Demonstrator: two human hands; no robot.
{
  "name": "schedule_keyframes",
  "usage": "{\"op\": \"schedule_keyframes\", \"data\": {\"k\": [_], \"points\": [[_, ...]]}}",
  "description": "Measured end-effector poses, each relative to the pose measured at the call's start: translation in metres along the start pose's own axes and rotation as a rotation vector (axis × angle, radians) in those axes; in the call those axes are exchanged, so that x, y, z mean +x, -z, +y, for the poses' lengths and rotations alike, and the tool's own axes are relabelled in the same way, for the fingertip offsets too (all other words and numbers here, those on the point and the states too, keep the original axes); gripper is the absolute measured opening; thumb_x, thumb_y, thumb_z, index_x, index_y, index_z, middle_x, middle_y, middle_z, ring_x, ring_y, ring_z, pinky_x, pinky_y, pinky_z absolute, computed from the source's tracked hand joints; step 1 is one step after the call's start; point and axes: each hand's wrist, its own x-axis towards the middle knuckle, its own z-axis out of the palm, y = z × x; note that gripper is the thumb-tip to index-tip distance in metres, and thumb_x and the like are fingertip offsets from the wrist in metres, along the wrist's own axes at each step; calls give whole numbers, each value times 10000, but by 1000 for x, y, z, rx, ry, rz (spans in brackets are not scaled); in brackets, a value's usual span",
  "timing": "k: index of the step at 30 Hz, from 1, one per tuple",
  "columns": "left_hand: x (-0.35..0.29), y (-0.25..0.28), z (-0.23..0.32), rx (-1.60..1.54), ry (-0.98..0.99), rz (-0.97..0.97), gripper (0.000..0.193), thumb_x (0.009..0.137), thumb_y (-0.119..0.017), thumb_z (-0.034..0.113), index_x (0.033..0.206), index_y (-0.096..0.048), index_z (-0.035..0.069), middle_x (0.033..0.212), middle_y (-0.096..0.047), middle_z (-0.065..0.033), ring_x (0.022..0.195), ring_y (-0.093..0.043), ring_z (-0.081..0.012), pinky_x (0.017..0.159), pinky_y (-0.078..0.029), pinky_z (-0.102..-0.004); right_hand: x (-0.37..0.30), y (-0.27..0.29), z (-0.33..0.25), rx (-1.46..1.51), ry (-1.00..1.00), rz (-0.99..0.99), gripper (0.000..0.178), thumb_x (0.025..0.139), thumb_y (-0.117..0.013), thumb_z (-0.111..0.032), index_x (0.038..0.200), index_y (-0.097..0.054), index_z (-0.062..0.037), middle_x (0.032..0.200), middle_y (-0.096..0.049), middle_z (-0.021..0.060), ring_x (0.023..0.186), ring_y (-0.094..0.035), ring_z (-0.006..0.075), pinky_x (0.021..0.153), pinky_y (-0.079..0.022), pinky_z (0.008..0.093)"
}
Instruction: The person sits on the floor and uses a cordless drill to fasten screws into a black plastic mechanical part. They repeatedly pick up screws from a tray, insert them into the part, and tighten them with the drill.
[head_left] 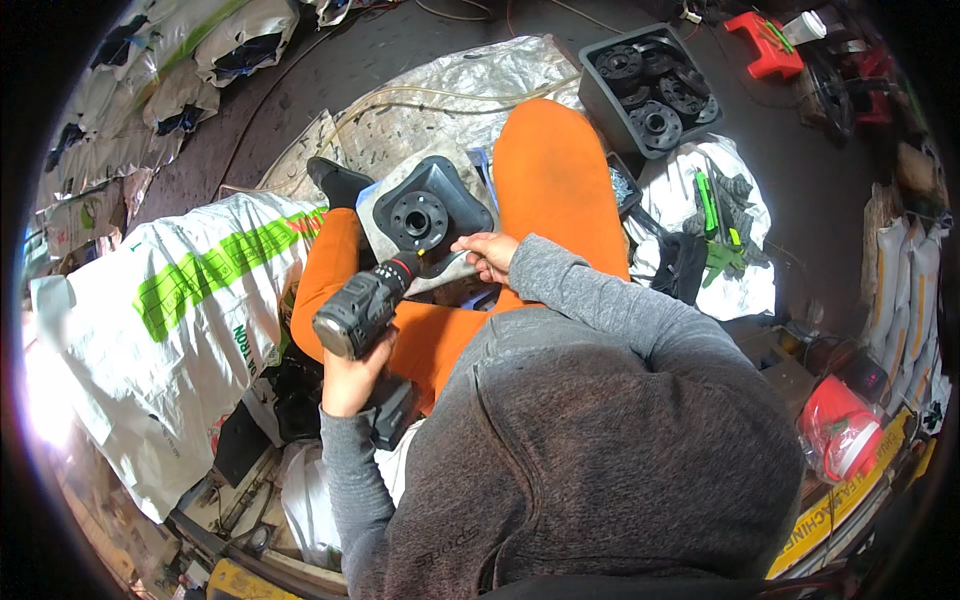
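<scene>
My left hand (pixel 352 378) is wrapped round the grip of a dark grey cordless drill (pixel 358 312) with a red ring at its chuck. The drill slants up and to the right. Its yellowish tip is close to the near edge of a black square-flanged part (pixel 465 210). That part has a raised round hub with a central hole and a ring of small holes, and it rests on a pale support between my legs. Just right of the drill tip, the fingers of my right hand (pixel 487 257) are pinched together; whatever they hold is too small to make out.
A grey crate (pixel 592 100) of black round parts stands at the far right. Beside my knee are a small box of screws (pixel 622 187) and green-and-black gloves (pixel 718 230) on a white bag. A large white sack (pixel 190 370) lies left; a red stool (pixel 765 48) is further off.
</scene>
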Motion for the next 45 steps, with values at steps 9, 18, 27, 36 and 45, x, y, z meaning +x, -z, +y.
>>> {"op": "schedule_keyframes", "data": {"k": [9, 18, 27, 36, 45], "points": [[52, -17, 15, 221, 2, -54, 313, 771, -670, 65, 1081, -643, 29, 952, -682, -91, 860, -644, -174, 760, -499, -311, 31, -5, 4, -284, 181, 100, 417, 830, -699, -305, 1129, -570, -45, 666, -457, -30, 490, -343, 54, 401, -257, 238], [71, -25, 28, 424, -152, -94, 244, 755, -644, 43, 999, -653, 26, 884, -678, -84, 794, -647, -188, 707, -506, -308, 68, -7, 18, -438, 389, 180, 251, 836, -703, -245, 922, -652, -15, 752, -646, 19, 656, -524, 85, 648, -426, 242], [86, -30, 44, 505, -54, -170, 297, 676, -663, 9, 972, -639, 15, 894, -674, -111, 846, -656, -247, 771, -506, -335, 49, -13, 4, -450, 282, 136, 257, 837, -694, -271, 933, -674, -33, 773, -684, 70, 687, -606, 142, 665, -459, 306], [94, -30, 23, 511, -128, -144, 304, 707, -659, 24, 1009, -632, 22, 891, -673, -109, 829, -652, -227, 748, -509, -328, 62, -15, 10, -422, 374, 103, 168, 857, -667, -209, 911, -681, -50, 693, -632, 14, 638, -515, 79, 618, -427, 277], [33, -28, 28, 138, -136, 2, 276, 784, -682, 65, 1051, -628, 19, 822, -658, -58, 608, -593, -138, 551, -479, -293, 41, -6, -4, -602, 360, 220, 304, 855, -655, -354, 973, -677, -75, 901, -680, 70, 755, -617, 168, 657, -501, 324]]}}
